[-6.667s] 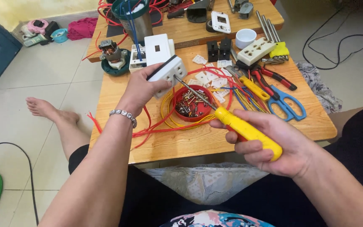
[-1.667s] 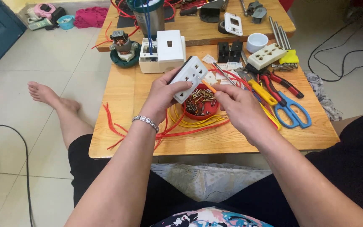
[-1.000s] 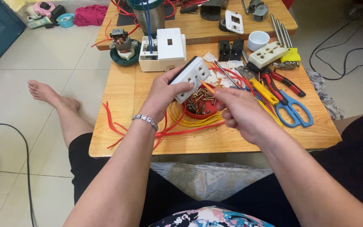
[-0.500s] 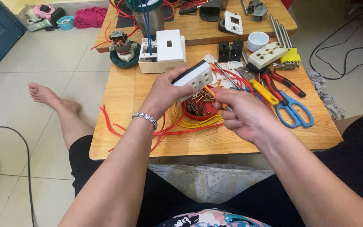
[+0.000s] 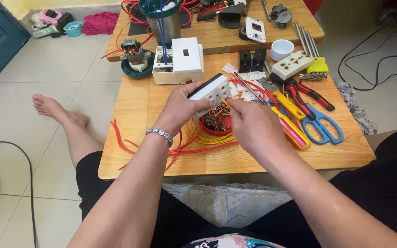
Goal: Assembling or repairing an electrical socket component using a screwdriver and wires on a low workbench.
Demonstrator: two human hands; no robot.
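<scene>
Red wires (image 5: 129, 144) trailed off the wooden table (image 5: 129, 105) at the far left, about nine o'clock from the hands. Next came the left hand (image 5: 180, 108), closed firmly around a white socket (image 5: 212, 92) and holding it raised above a red bowl (image 5: 217, 126) of screws. The socket's long axis ran from seven o'clock up to one o'clock, its holed face turned toward the right hand (image 5: 251, 124). That hand sat at four o'clock from the socket, its fingertips pinched narrow and touching the socket's lower edge; what they pinched, if anything, I could not tell. The left hand was thus the one carrying the socket, the right only meeting it. Further right lay a yellow screwdriver (image 5: 288, 104), then blue scissors (image 5: 322, 126) at three o'clock, both untouched.
</scene>
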